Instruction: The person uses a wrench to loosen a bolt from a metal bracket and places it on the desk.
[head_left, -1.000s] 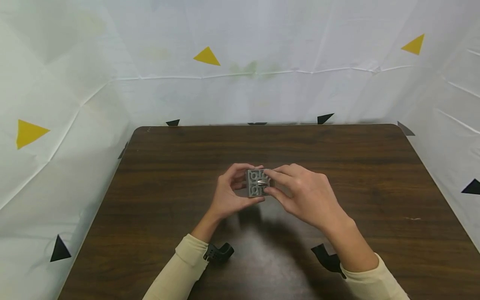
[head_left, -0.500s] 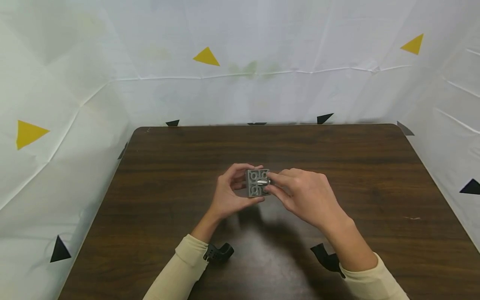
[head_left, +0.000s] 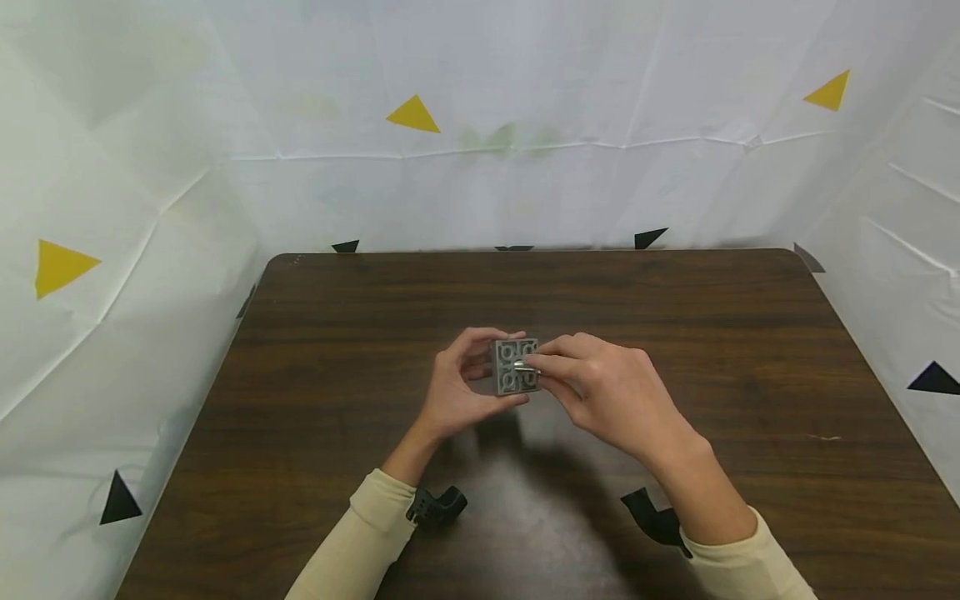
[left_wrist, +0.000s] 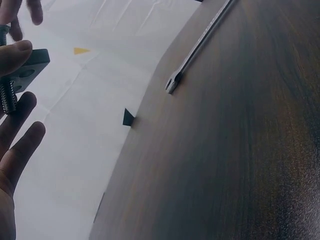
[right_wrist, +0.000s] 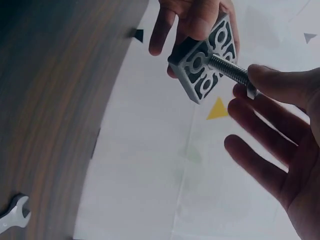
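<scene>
Since a second ago the right hand [head_left: 607,392] has closed in along the bolt [right_wrist: 227,69]; less shank shows in the head view, so I judge it's being threaded further in. Left hand [head_left: 453,392] fingers clamp the grey plate [head_left: 514,365] at frame centre, above the counter [head_left: 300,375]; right fingers pinch the bolt. Plate: square, matte, scroll cutouts. Bolt: shiny threaded steel. Flat wrench [left_wrist: 197,47] lies upper centre of left wrist view
</scene>
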